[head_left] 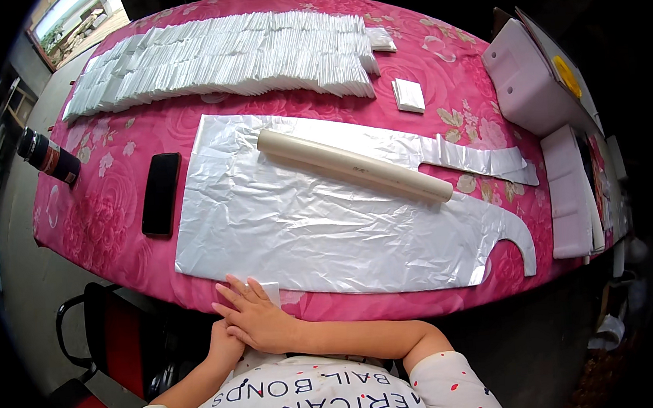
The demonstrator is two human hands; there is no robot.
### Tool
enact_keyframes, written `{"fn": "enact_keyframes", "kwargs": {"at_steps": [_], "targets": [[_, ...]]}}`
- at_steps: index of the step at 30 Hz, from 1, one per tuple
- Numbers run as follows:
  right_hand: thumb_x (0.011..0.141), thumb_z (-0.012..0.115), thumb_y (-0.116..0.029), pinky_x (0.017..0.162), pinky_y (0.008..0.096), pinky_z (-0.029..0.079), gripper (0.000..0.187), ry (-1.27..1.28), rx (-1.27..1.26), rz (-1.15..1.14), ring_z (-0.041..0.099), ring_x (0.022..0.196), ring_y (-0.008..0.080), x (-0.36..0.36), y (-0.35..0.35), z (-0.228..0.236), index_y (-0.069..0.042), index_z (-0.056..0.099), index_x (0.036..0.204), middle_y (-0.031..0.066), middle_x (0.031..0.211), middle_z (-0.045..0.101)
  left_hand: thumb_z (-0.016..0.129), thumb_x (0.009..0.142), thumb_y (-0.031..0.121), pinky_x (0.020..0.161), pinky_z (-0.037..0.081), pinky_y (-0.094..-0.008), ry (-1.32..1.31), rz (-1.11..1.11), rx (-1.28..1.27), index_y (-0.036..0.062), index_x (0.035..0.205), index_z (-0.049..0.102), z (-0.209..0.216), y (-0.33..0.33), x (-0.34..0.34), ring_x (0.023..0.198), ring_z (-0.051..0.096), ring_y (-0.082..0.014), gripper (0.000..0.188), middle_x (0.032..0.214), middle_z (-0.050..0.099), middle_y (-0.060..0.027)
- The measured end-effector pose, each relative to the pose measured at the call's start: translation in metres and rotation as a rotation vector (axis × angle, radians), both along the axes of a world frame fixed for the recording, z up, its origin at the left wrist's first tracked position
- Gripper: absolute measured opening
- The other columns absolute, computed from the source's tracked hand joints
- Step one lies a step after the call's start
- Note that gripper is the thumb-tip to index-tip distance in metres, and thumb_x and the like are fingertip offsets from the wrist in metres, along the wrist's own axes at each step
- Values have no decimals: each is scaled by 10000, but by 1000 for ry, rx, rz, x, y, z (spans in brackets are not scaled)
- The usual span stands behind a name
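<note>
My right hand [261,322] is at the table's near edge, its fingers stretched out and spread. Beneath its fingers shows a small folded white plastic piece [273,290]. My left hand [224,346] is tucked against and partly under the right, its fingers mostly hidden, so what it holds cannot be made out. Just beyond the hands, white plastic vest-style bags [330,256] lie flat and wrinkled, handles toward the right. A pale round tube [354,166] rests slantwise across them.
Rows of folded white packets [220,61] stand at the far left, a small stack [409,95] right of them. A black phone [161,195] and dark bottle [48,155] are at left. White foam boxes [522,80] edge the right. A pink flowered cloth [104,232] covers the table.
</note>
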State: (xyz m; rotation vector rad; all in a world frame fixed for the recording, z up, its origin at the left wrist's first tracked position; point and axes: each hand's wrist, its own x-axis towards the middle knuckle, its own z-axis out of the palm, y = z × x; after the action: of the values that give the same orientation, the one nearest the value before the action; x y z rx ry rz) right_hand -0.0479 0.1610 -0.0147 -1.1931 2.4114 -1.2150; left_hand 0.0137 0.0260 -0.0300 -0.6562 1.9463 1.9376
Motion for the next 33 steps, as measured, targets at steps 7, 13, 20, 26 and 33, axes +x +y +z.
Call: {"fn": "enact_keyframes", "kwargs": {"at_steps": [7, 13, 20, 26, 33], "targets": [[768, 655, -137, 1047, 505, 243, 105, 107, 127, 138, 516, 1006, 221, -67, 90, 27, -93, 607, 850, 30, 898, 575, 666, 748, 56, 559, 502, -232, 336, -470, -409, -13, 889, 643, 54, 12, -52, 652, 643, -144, 159, 783, 655, -119], [821, 642, -119, 750, 290, 438, 82, -113, -258, -727, 568, 800, 169, -185, 200, 55, -50, 668, 857, 28, 834, 626, 681, 725, 42, 782, 500, -305, 485, -502, -382, 15, 1002, 621, 63, 26, -78, 904, 633, -228, 285, 985, 646, -124], [798, 665, -222, 692, 288, 489, 321, -453, -446, -1325, 628, 756, 155, -329, 310, 16, -24, 625, 1047, 61, 920, 667, 664, 714, 31, 803, 499, -324, 633, -637, -407, 28, 1020, 612, 65, 35, -101, 936, 618, -278, 311, 1052, 631, -133], [664, 708, -363, 748, 361, 495, 376, -203, 398, -1407, 652, 827, 280, -358, 326, -1, -21, 691, 820, 147, 851, 679, 659, 716, 41, 825, 492, -342, 550, -637, -397, 34, 1035, 606, 64, 35, -107, 963, 609, -285, 323, 1077, 621, -136], [641, 692, -328, 686, 369, 497, 319, -322, 648, -1388, 655, 745, 279, -366, 309, 28, -22, 686, 732, 134, 775, 671, 647, 717, 33, 844, 480, -347, 624, -700, -370, 30, 1090, 584, 56, 44, -118, 991, 594, -294, 379, 1101, 604, -151]]}}
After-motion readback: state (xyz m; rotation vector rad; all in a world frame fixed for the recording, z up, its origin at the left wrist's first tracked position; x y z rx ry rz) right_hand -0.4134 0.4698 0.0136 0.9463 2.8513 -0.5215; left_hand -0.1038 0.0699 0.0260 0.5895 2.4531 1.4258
